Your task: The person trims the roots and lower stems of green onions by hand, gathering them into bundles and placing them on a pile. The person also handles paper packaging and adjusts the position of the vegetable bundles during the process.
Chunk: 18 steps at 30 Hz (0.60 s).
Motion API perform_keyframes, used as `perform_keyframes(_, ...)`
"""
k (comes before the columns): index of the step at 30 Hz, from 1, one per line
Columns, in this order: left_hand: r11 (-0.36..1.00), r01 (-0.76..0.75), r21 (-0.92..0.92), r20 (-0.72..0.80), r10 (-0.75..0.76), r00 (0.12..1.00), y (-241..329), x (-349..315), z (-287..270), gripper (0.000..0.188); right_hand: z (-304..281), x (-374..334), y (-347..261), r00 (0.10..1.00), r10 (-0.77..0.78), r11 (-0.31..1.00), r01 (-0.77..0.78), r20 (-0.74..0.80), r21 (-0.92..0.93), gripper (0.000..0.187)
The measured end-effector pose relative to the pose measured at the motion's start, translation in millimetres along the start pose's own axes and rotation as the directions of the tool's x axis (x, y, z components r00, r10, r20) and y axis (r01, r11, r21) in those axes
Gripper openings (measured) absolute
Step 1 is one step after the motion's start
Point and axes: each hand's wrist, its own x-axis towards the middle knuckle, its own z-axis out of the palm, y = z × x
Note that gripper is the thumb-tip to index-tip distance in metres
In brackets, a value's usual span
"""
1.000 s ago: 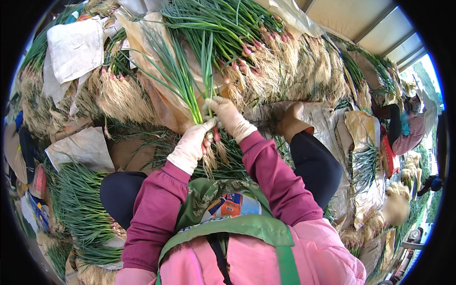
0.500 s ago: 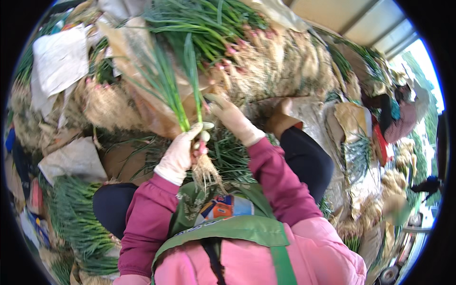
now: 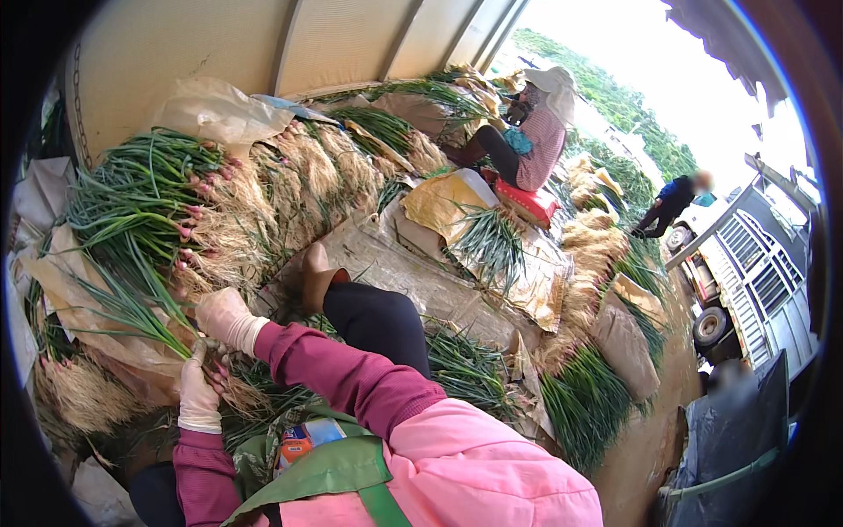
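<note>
My left hand (image 3: 198, 388), in a pale glove, is closed round a small bunch of spring onions (image 3: 156, 327) with pinkish bulbs. Their green leaves point up and to the left, and the roots hang down by my lap. My right hand (image 3: 228, 320), gloved too, is just above the left one, close against the stems. Its fingers are curled, and whatever lies in them is hidden. Just beyond both hands rests a large heap of spring onions (image 3: 145, 198), its pink bulbs and tan roots turned to the right.
Brown sheeting (image 3: 360, 255) lies beyond my bent knee (image 3: 373, 316). More onions (image 3: 584, 404) lie in rows to the right. A person in a hat (image 3: 544, 132) sits on a red seat (image 3: 527, 202). Farther off are another person (image 3: 672, 206) and a truck (image 3: 746, 263). A pale wall (image 3: 193, 53) stands behind.
The view has swung to the right, bringing the seated person and truck further in. My right hand has come closer to the left hand and its bunch. The left hand keeps its hold.
</note>
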Motion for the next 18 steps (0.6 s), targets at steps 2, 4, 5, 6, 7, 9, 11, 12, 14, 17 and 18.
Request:
perform_keyframes(2,0.974,0.161,0.16,0.035,-0.168,0.985,25.6,-13.3,14.1,0.027,13.1,-8.5,41.6,0.953,0.301,0.953,-0.3,-0.045,0.035,0.021)
perform_keyframes(4,0.982,0.149,0.113,0.003,-0.15,0.989,31.7,-9.8,4.1,0.024,12.6,-33.2,56.0,0.956,0.26,0.961,-0.271,0.137,0.063,0.02)
perform_keyframes(5,0.981,0.163,0.104,-0.001,-0.164,0.986,36.3,-9.4,1.3,0.024,3.0,-52.1,55.2,0.922,0.079,0.996,-0.084,0.38,-0.005,0.024)
perform_keyframes(6,0.978,0.184,0.095,0.016,-0.187,0.982,36.6,-8.1,3.5,0.024,8.5,-72.2,71.0,0.789,-0.102,0.985,-0.004,0.606,0.171,0.035)
perform_keyframes(7,0.972,0.19,0.141,0.074,-0.202,0.977,38.9,-2.1,-8.6,0.025,-17.7,-76.2,77.2,0.755,-0.121,0.965,-0.062,0.645,0.254,0.038)
perform_keyframes(9,0.983,0.106,0.147,-0.005,-0.106,0.994,32.8,9.2,-24.0,0.025,-81.1,-84.2,106.1,0.676,-0.165,0.894,-0.204,0.718,0.398,0.044)
perform_keyframes(11,0.991,0.1,0.092,0.001,-0.1,0.995,27.3,15.5,-32.5,0.025,-127.2,-87.1,185.2,0.989,0.022,0.887,-0.087,0.148,0.453,0.037)
perform_keyframes(12,0.992,0.121,0.038,-0.001,-0.121,0.993,21.6,18.9,-26.1,0.024,-163.3,-92.0,228.9,0.98,0.194,0.851,-0.143,-0.051,0.505,0.033)
perform_keyframes(14,0.988,0.154,0.01,0.017,-0.154,0.988,19.0,19.7,-13.4,0.024,-239.8,-107.0,306.6,0.727,0.57,0.763,-0.296,-0.383,0.574,0.037)
perform_keyframes(17,0.986,0.162,0.046,0.063,-0.165,0.984,27.6,16.6,-10.3,0.025,-333.3,-136.4,353.7,0.462,0.771,0.631,-0.465,-0.437,0.621,0.031)
perform_keyframes(18,0.988,0.156,0.008,0.06,-0.156,0.986,25.4,19.0,-7.4,0.025,-337.8,-141.3,368.3,0.399,0.798,0.602,-0.501,-0.451,0.621,0.029)
